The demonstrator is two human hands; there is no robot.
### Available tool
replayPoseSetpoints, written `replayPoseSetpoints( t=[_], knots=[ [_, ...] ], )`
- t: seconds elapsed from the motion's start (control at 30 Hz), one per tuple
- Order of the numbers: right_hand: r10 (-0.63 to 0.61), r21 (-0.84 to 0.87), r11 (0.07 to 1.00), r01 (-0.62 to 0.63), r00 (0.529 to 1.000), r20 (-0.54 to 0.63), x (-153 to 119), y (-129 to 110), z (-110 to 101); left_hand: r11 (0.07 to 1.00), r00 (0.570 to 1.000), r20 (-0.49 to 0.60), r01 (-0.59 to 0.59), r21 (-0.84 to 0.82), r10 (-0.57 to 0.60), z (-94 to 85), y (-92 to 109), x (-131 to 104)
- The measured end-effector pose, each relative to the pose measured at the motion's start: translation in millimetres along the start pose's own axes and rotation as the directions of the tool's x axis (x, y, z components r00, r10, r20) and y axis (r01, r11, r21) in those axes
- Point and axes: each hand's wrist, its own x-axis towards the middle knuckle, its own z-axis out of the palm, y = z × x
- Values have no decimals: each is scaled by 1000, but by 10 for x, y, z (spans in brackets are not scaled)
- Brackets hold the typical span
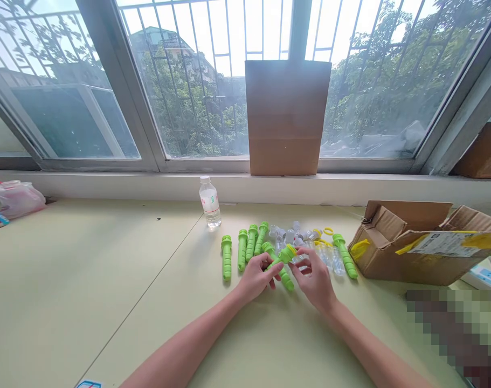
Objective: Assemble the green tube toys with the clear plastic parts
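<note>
Left hand: the green tube (pixel 284 255) is being held at its body by the left hand (pixel 258 277), the thumb and fingers being closed around it.
Right hand: the fingers of the right hand (pixel 315 277) are being kept partly curled at the tube's yellow-ringed end; whether anything is being pinched cannot be told.
Beneath the grip: another green tube (pixel 286 280) is being partly covered.
Left of the grip: four green tubes (pixel 242 250) are being supported by the table (pixel 180 323).
Beyond the grip: clear plastic pieces (pixel 289 235) are being seen loosely heaped.
Right of the grip: one more green tube (pixel 345 256) is being seen beside the cardboard box (pixel 415 258).
</note>
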Motion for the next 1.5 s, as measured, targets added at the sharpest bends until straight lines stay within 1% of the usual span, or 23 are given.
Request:
replayPoseSetpoints(
  t=[0.2,0.37,0.7,0.93,1.13,1.33,1.5],
  knots=[
    [-18,6,1000,18,999,42,10,-21,-12,1000,1000,24,-14,8,14,14,21,-18],
    [-11,7,1000,11,998,62,12,-31,-16,999,998,28,-51,15,51,21,32,-22],
    [-11,2,1000,11,996,85,14,-32,-14,999,999,10,-33,26,32,28,28,-36],
    [-6,12,1000,5,996,92,28,-50,-25,999,999,6,-41,29,40,19,39,-35],
    [-6,42,999,2,995,95,36,-76,-38,996,996,-43,-74,47,76,11,20,-23],
    [-18,38,999,15,995,95,35,-57,-33,997,997,-48,-57,58,60,14,-8,-12],
    [-33,31,999,29,993,116,35,-61,-51,997,996,-55,-69,35,71,17,-36,-10]
  ],
)
